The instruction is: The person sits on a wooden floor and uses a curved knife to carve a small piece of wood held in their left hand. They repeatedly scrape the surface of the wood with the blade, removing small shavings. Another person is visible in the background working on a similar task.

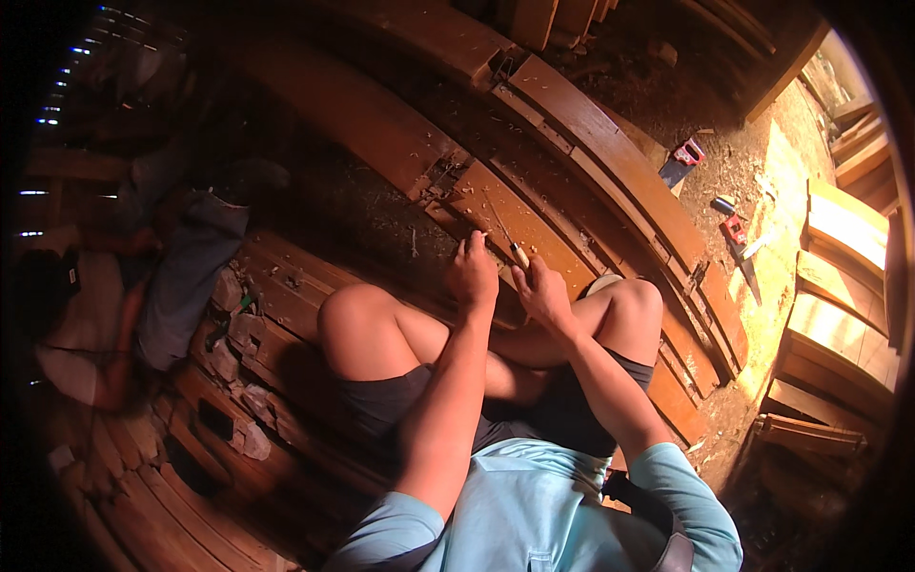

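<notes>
My right hand (545, 291) is closed round a slim hand tool (519, 255) with a pale handle and a dark band; its exact kind is unclear. Just left of it, my left hand (474, 272) is pinched at the fingertips, where a tiny pale bit shows that I cannot make out. Both hands are above my crossed legs, close to a long brown wooden board (519, 221) that has cut notches and shavings on it. Beyond that board runs another curved wooden piece (610, 143).
Two saws with red handles, one far (688, 153) and one nearer (734, 230), lie on the ground at right beside a small dark cylinder (723, 205). Curved wooden panels (839, 329) stand at far right. At left sits another person (195, 267), near rough broken chunks (250, 440) on planks.
</notes>
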The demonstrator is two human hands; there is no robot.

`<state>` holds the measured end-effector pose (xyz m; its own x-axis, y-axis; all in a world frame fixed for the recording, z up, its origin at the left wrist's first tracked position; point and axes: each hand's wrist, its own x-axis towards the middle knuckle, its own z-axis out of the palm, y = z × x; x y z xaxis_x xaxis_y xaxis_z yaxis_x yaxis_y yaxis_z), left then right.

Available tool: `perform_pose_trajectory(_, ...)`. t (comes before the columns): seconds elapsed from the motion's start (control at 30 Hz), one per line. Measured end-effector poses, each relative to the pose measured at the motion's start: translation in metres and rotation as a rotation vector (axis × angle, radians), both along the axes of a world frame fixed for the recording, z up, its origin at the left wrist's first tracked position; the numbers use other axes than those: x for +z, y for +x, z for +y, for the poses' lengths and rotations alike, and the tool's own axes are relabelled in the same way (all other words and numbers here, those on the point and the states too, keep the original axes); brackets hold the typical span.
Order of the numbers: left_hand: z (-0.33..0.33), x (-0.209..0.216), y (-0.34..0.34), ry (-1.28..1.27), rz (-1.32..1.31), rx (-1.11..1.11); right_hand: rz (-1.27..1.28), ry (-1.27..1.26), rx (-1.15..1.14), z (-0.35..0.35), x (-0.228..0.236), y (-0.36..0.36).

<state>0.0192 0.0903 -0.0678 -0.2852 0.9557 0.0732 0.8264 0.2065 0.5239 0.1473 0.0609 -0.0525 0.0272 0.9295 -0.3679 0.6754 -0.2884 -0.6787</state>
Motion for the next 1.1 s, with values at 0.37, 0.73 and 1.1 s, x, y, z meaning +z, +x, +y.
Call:
perform_pose_trajectory(0.37,0.004,-0.01,-0.004,0.0,-0.456,0.338,-0.171,-0.168,0.082,0.003,-0.014,0.01)
perform_pose_trajectory(0.73,0.009,0.065,-0.04,0.314,-1.297,0.386,-0.075,0.076,0.213,-0.012,-0.031,0.007)
perform_pose_trajectory(1.1,-0.04,0.145,-0.158,0.529,-0.911,0.173,0.441,0.624,-0.091,-0.034,-0.005,-0.001)
